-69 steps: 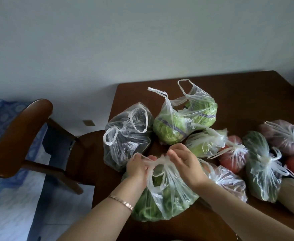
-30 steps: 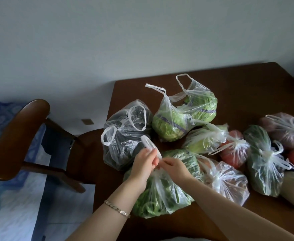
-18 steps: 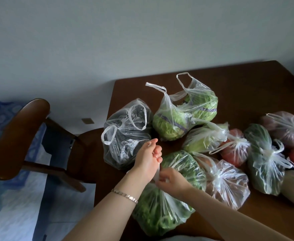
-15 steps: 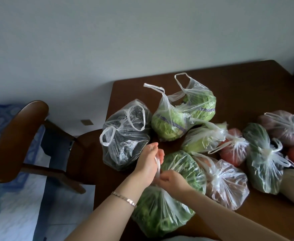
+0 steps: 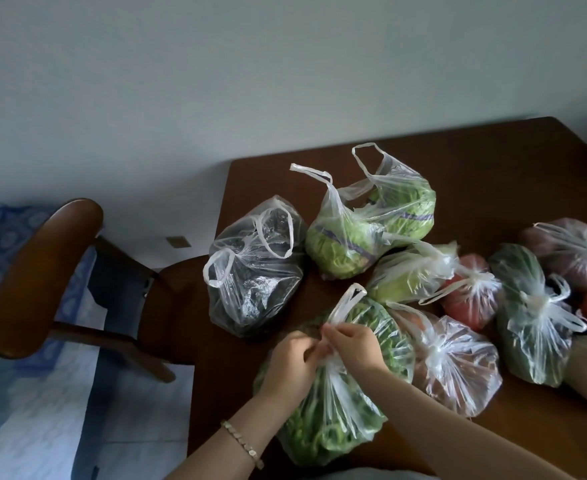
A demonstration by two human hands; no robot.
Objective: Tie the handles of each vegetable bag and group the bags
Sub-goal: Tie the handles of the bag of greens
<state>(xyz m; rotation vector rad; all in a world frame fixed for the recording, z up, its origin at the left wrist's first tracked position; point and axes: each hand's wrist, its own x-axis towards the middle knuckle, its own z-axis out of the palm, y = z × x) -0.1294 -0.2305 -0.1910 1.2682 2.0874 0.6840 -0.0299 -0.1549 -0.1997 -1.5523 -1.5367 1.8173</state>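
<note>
Tabletop [image 5: 493, 161] open along far edge; tied bags [image 5: 534, 306] crowd right (touching one another); chair [image 5: 42, 278] flanks left.

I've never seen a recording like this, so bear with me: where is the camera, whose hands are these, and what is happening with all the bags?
There is no machine here. A person wears one wide-angle camera on the head, so this single picture looks forward and down at their own hands. The left hand, with a bracelet on its wrist, and the right hand both pinch the handles of a bag of leafy greens, apparently tying them. That bag lies on a brown wooden table. Behind it, two bags have loose handles: a bag of dark greens and a bag of lettuce. To the right lie several tied bags, some holding red produce. A wooden chair stands left of the table.
</note>
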